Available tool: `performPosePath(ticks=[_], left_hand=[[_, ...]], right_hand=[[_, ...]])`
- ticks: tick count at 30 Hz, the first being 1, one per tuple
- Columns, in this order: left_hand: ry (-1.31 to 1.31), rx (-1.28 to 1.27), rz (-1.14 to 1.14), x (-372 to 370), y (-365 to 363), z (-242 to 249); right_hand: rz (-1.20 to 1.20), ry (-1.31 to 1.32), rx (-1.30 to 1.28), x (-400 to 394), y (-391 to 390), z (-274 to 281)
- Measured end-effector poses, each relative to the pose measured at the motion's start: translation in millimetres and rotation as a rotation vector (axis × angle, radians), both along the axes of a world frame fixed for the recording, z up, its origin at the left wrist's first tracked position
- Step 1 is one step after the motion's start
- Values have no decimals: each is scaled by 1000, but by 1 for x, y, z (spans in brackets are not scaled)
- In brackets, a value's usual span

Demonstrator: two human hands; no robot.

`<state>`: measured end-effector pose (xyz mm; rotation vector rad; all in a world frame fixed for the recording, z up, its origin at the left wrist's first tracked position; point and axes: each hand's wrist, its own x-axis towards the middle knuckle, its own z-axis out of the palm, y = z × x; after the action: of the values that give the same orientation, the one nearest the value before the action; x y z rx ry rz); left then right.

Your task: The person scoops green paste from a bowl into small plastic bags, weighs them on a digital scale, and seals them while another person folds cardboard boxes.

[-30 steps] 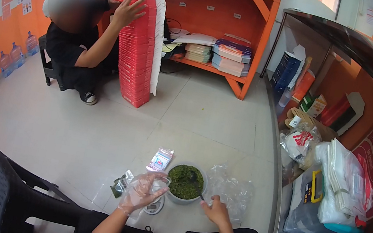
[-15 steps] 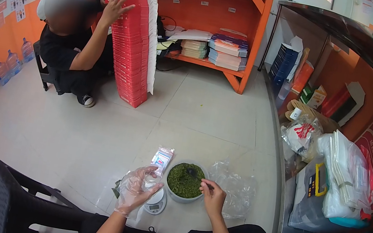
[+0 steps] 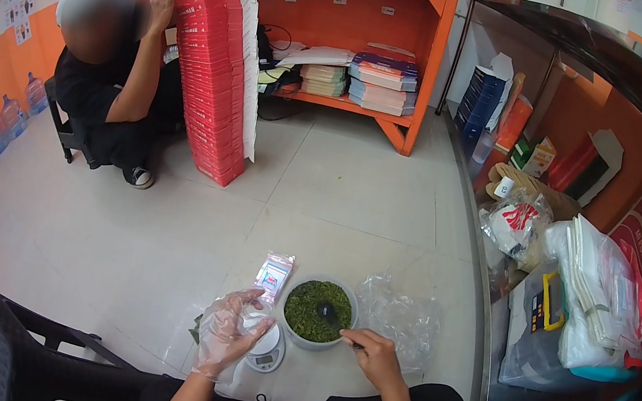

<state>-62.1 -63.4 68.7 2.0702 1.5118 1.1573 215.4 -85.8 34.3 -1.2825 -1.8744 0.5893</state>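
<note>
My right hand [image 3: 377,358] is bare, its fingers closed around the handle of a black spoon [image 3: 329,312], thumb and fingertips pinching it just outside the rim of a round tub [image 3: 306,342]. The spoon slants over that rim, and its bowl rests on the finely chopped green mixture [image 3: 304,307] that covers the bottom of the tub. The tub stands upright on the tiled floor [image 3: 356,198], in front of my legs and well in from the floor's right edge, where a metal rack [image 3: 472,197] stands.

My left hand [image 3: 228,330] wears a clear plastic glove; its fingers are curved and about half open, the thumb apart from them. I cannot tell whether they hold anything transparent. This hand hovers over the left side of a white digital scale [image 3: 266,363], partly hiding it; the scale sits just beside the tub.

Beyond the scale lies a printed packet [image 3: 274,274], near the tub. To the tub's right, a crumpled clear plastic bag [image 3: 402,322] spreads over the floor. Farther off, toward the left, a co-worker [image 3: 97,105] sits with one hand against a tall stack of red cartons [image 3: 213,83].
</note>
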Motion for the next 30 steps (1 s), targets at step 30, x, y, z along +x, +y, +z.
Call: performPosePath(ticks=[30], left_hand=[[64, 18, -22, 1, 5, -6]], right_hand=[[-403, 989, -437, -1, 13, -65]])
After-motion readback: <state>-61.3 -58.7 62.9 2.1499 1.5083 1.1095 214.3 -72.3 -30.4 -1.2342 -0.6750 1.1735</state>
